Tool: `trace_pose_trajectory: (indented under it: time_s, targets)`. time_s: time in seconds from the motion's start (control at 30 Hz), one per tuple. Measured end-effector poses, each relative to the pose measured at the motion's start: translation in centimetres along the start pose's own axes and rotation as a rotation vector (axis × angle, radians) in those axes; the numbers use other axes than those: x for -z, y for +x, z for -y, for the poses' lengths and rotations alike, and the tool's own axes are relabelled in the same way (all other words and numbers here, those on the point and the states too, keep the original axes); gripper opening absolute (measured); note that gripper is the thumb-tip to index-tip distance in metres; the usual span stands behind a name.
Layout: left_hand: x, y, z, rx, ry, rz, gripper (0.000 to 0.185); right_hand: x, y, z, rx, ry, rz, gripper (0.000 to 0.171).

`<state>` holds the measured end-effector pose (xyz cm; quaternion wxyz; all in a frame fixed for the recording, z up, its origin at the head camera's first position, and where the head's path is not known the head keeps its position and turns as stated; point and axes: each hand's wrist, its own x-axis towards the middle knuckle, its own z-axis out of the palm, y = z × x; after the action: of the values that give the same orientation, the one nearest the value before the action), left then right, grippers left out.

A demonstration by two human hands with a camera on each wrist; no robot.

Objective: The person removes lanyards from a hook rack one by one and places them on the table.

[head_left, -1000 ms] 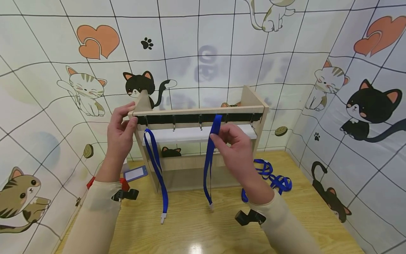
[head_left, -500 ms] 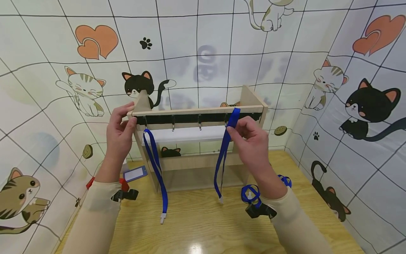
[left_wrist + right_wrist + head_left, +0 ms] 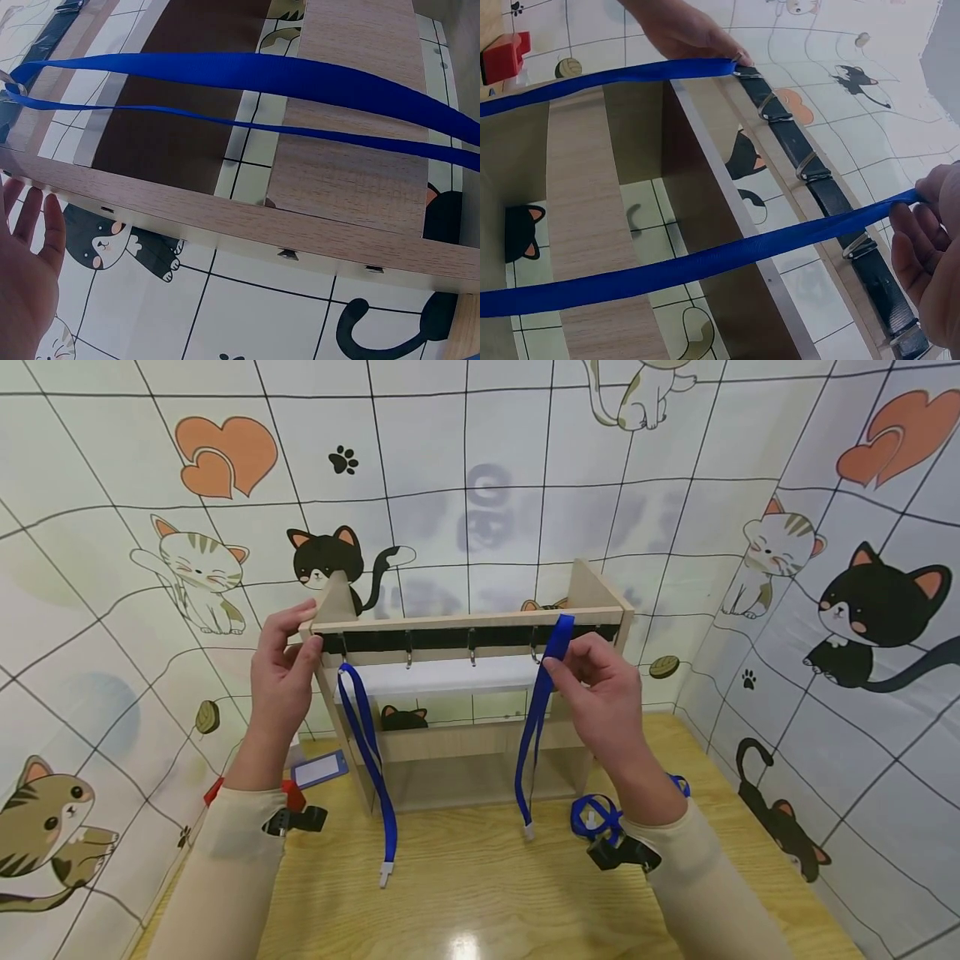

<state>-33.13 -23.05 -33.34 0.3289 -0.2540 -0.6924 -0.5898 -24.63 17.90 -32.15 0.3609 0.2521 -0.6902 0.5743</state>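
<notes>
A wooden rack [image 3: 592,589] stands on the table, with a black strip of metal hooks [image 3: 450,639] under its top rail. One blue lanyard [image 3: 367,743] hangs from the leftmost hook. My left hand [image 3: 303,635] holds the rack's top left corner, thumb on the front, fingers on the side [image 3: 34,225]. My right hand [image 3: 558,664] pinches the top loop of a second blue lanyard [image 3: 532,735] right beside the fourth hook [image 3: 859,244]. That lanyard's tail hangs down to the table. In the right wrist view the right hand [image 3: 919,210] pinches its strap [image 3: 705,262] against the strip.
More blue lanyards [image 3: 596,814] lie coiled on the wooden table [image 3: 465,893] behind my right wrist. A badge holder [image 3: 320,770] and a red object [image 3: 292,793] lie left of the rack. Cat-patterned walls enclose the table on three sides.
My right hand has carried the lanyard's loop to the right and slightly up, from near the third hook to the fourth. The left hand stayed on the rack's corner.
</notes>
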Motion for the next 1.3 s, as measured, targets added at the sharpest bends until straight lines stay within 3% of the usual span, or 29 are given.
trace_pose_trajectory:
  time_s: [0.6,0.93,1.3]
  targets:
    - [0.0,0.0,0.3,0.004,0.004,-0.003,0.039,-0.1,-3.1,-0.8,-0.077,-0.036,0.170,0.011]
    - [0.0,0.1,0.3,-0.011,0.004,-0.006,0.039,1.7,-5.6,-2.5,-0.168,-0.122,0.208,0.015]
    - [-0.1,0.0,0.5,-0.017,0.004,-0.011,0.039,4.7,-7.7,-5.2,-0.284,-0.120,0.287,0.010]
